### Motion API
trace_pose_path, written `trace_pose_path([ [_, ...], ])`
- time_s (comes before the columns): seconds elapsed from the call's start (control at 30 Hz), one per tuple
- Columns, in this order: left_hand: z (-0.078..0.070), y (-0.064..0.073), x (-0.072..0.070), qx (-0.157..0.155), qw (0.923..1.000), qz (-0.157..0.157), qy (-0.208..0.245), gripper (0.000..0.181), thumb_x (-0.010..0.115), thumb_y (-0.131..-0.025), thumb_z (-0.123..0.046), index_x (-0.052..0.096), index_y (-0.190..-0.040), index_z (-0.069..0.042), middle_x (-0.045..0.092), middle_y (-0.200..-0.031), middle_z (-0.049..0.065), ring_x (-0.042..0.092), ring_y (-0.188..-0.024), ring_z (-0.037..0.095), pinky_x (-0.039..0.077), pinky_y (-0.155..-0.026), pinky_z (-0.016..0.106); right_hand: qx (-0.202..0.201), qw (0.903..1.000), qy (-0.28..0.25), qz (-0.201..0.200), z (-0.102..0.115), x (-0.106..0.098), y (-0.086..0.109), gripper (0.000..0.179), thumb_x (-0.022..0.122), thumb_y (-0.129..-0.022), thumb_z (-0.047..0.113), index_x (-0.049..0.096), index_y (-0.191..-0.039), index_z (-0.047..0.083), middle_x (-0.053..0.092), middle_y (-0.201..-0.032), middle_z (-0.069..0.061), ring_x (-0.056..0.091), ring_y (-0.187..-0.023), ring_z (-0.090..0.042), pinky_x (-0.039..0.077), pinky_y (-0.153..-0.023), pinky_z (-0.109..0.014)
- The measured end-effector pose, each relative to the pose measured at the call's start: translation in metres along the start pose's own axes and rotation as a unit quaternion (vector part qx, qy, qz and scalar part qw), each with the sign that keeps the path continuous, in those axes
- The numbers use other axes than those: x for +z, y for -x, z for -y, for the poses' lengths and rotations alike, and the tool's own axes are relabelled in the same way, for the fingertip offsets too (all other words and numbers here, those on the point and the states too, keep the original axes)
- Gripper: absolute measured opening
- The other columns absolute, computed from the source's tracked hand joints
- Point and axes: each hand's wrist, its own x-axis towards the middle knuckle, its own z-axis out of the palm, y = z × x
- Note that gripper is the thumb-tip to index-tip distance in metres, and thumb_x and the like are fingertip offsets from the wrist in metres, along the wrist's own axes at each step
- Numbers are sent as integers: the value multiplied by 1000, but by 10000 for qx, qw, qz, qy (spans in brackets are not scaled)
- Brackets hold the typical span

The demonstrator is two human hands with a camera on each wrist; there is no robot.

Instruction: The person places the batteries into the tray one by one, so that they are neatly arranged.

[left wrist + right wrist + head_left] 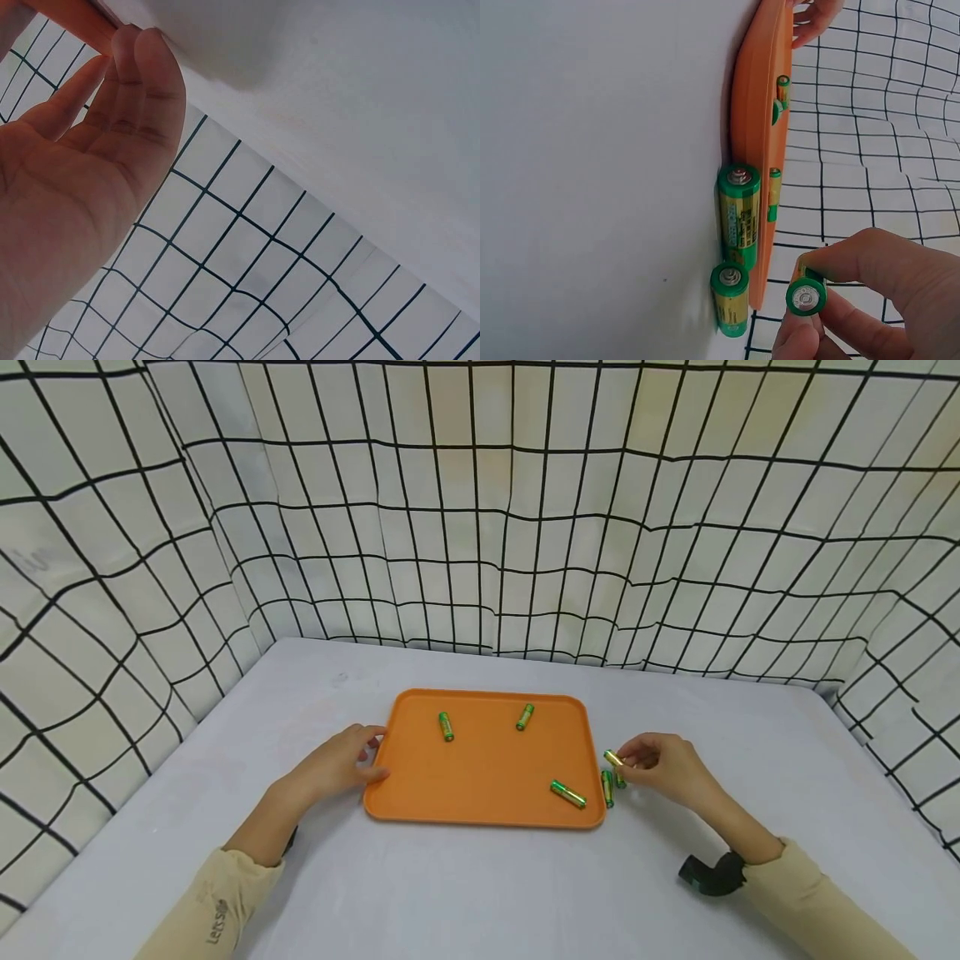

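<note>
Tray: one, orange, rectangular with rounded corners (480,818), flat on the white table (450,893). Dial centred on the tray, twelve o'clock away from the person.

Batteries: six, cylindrical, green and gold.
- On the tray, lying: one at ten o'clock (446,727); one between one and two (525,717); one near four (567,793), its length running ten to four.
- Off the tray, on the table between three and four: a nearer battery (607,789), just beside the rim, and a further battery (621,779), next to it on the outer side.
- In hand: the held battery (806,298), raised at three o'clock, flat end toward the right wrist camera.

Hands: two, bare.
- Left hand (341,762), at nine o'clock: thumb and fingers spread wide, touching the tray's edge.
- Right hand (667,768), at three: thumb and fingers narrowed, pinching the held battery.

Garments: beige sleeves, the left sleeve (213,902) at seven to eight o'clock with dark lettering, the right sleeve (817,902) at four.

Surround: white panels with black grid (480,527), at ten through two.
</note>
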Motion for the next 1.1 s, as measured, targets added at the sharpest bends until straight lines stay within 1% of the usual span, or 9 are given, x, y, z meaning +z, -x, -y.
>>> trace_pose_path([
  [0.23,1,1,0,3,10000,-26,22,64,72,-88,-22,45,-138,8,56,-115,19,57,-102,33,46,-90,50,-313,9995,-37,60,12,8,-2,14,76,-81,8,71,-93,1,65,-78,0,59,-71,-14,49,-61,-22],
  [0.4,2,1,1,20,10000,-40,25,64,72,-88,-21,45,-138,8,56,-115,19,57,-102,33,46,-90,50,-459,9989,-62,97,17,13,-4,14,76,-81,7,71,-92,1,65,-78,0,59,-71,-14,51,-63,-22],
  [0.7,1,1,0,0,10000,-30,22,63,72,-89,-22,45,-138,7,56,-115,18,56,-99,29,46,-88,48,-548,9976,-258,330,22,26,-11,15,76,-80,5,71,-93,-1,64,-79,-1,57,-71,-13,50,-62,-21],
  [0.93,0,1,0,-40,10000,7,20,64,72,-89,-22,45,-138,7,56,-117,18,55,-101,30,47,-88,48,-752,9952,-362,517,26,35,-17,15,75,-82,4,70,-94,-3,63,-79,-2,57,-71,-13,50,-62,-21],
  [1.1,1,0,-1,-37,10000,6,14,64,72,-89,-22,45,-138,7,56,-117,17,55,-101,29,47,-88,47,-731,9951,-368,550,28,40,-23,15,76,-82,5,70,-94,-2,63,-79,-2,56,-71,-13,49,-61,-21],
])
